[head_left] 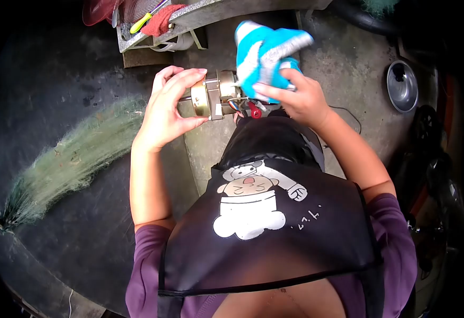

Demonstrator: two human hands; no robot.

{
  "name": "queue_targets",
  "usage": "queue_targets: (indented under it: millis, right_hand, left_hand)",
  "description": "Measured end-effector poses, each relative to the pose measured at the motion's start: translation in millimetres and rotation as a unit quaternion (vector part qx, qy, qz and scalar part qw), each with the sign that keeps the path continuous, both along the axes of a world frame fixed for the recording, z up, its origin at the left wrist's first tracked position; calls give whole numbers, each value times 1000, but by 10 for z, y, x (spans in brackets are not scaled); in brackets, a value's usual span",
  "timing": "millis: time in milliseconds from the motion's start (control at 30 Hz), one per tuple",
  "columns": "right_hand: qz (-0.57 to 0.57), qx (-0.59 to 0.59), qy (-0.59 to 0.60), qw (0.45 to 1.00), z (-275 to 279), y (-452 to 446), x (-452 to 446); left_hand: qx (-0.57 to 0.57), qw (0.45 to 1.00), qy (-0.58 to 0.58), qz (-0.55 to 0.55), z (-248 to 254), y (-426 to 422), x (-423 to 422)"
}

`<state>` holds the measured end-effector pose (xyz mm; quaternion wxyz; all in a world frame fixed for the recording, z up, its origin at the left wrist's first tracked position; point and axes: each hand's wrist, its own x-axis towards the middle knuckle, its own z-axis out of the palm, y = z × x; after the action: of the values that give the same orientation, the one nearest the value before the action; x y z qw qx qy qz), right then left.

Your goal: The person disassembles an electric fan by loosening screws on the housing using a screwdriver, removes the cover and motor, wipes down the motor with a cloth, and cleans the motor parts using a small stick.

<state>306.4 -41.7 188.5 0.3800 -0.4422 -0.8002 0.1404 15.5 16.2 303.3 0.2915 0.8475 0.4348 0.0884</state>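
My left hand (171,106) is wrapped round the left end of a metal motor (205,97), thumb below and fingers above. The motor has a brass-coloured casing, with thin coloured wires at its right side. In my right hand (302,98) is a bunched blue and white cloth (269,53), pinched between thumb and fingers and slightly blurred. The cloth hangs beside the right end of the motor; whether they touch is unclear. A small red part (255,111) shows just below the cloth.
A ledge (211,18) at the top bears a yellow-handled screwdriver (141,23) and a red cloth (163,20). A green-fibred broom (78,153) lies at the left. A metal bowl (401,87) stands on the right, and a thin dark cable (355,116) lies on the floor.
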Motion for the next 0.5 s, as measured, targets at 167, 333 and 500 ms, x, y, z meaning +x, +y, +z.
queue_targets:
  millis: [167,333,500]
  right_hand:
    - [-231,-117,281,924,-122,-31,136]
    - [-22,-34,85,996,-224,-244,-60]
    - [-144,-101,192,965,-215,-260,55]
  left_hand:
    - [-18,1000,0,13,21,-32,5]
    - [20,999,24,-17,9,-14,-10]
    - [14,1000,2,-19,-8,4,-25]
